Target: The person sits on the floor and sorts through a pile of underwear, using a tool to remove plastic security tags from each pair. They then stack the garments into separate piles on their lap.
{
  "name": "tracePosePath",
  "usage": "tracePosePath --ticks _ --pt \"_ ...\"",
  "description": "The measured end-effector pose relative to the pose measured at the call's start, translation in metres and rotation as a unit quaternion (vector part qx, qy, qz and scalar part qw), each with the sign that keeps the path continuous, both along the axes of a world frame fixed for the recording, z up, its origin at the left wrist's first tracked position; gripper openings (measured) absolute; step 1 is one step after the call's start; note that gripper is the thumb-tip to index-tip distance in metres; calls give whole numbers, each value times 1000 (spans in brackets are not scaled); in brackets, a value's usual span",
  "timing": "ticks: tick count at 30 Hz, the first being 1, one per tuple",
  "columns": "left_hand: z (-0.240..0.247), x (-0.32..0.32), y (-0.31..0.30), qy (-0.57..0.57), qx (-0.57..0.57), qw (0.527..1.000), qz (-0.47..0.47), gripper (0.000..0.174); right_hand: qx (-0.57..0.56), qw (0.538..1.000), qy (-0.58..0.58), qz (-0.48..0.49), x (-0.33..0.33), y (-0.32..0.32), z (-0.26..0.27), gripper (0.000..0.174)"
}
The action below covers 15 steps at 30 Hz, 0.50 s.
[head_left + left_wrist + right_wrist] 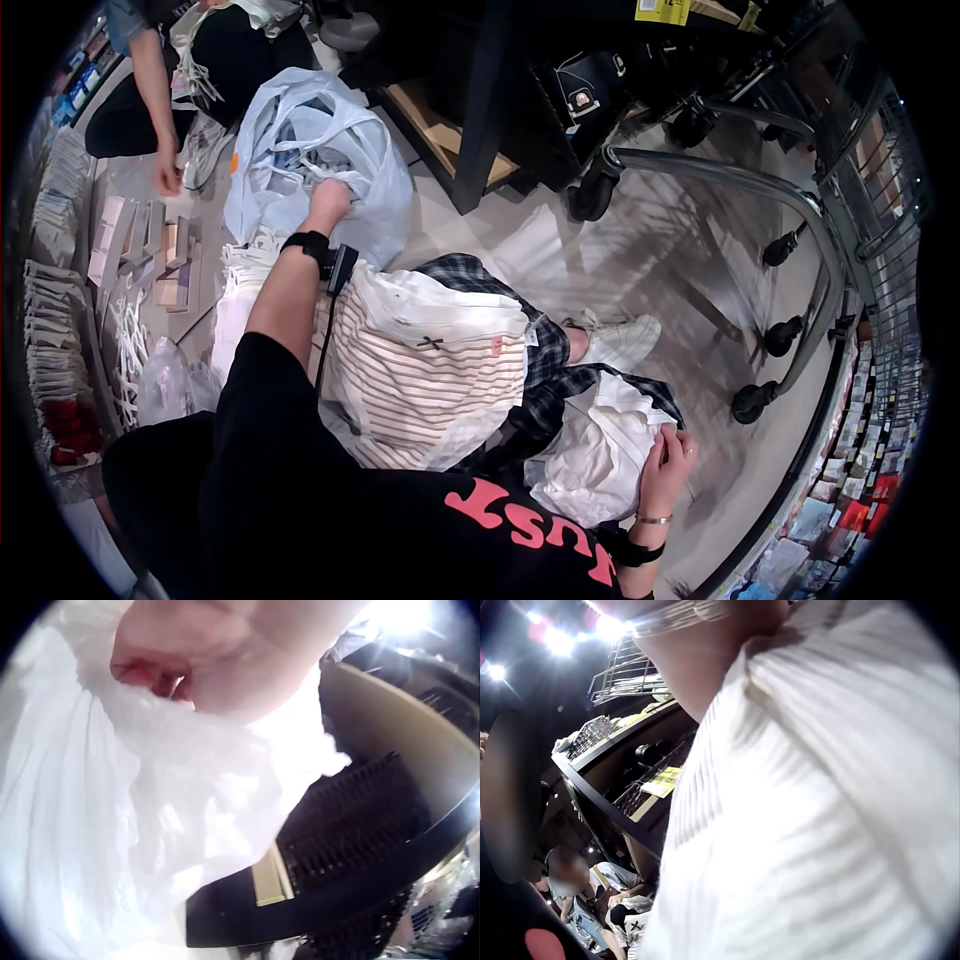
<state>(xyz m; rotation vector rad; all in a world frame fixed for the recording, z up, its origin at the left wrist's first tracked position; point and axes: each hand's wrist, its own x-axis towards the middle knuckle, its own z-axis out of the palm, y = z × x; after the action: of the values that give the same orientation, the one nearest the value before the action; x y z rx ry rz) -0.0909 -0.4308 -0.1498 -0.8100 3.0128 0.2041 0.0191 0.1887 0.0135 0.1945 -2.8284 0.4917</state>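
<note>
Seated on a shop floor (660, 250), seen from above. Reaches toward 11 o'clock with the left grip (328, 203), set in the mouth of a pale plastic bag (350, 140). In the left wrist view, fingers (142, 671) curled tight on a bunch of the bag's thin film, so holding the bag itself, not anything inside. Bag slumped on the floor at 11 o'clock of the lap, crumpled, something darker showing through the film; cannot tell what or how much.

At 5 o'clock, right grip (668, 462) closed narrow on the edge of a white garment (595, 455), fingers folded over the cloth. Garment heaped on the right knee, over plaid trousers (545, 355). In the right wrist view, only ribbed white fabric pressed close against the wrist.

Across the lap, between the two grips, a striped top (430, 380) with a small tag, touching the left forearm.

By the look of it, partway through: striped top and white garment already out and on the lap, bag not yet emptied.

Around: white hangers (130, 345) and flat boxes (150, 250) at 9 o'clock. Another person's arm (155, 100) at 10 o'clock, reaching down to the floor. A wheeled steel rack (760, 190) from 1 to 3 o'clock. A white sneaker (625, 340) just beside the plaid.
</note>
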Motion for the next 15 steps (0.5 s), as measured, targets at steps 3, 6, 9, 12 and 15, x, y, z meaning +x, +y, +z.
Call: tracePosePath --ticks 3,6,9,12,15 --pt "27 35 9 184 6 983 -12 27 -7 1000 -6 -8 1 1 -1 12" --pt "74 61 30 191 439 868 131 28 -27 1000 -11 -2 0 -1 0 13" --pt "129 90 52 144 712 676 123 27 -29 1000 -3 6 1 4 -2 14" --pt "164 97 84 150 716 672 115 25 -34 999 7 15 2 6 -3 14" --pt "183 97 98 151 740 651 74 26 -44 999 24 22 3 6 -2 14"
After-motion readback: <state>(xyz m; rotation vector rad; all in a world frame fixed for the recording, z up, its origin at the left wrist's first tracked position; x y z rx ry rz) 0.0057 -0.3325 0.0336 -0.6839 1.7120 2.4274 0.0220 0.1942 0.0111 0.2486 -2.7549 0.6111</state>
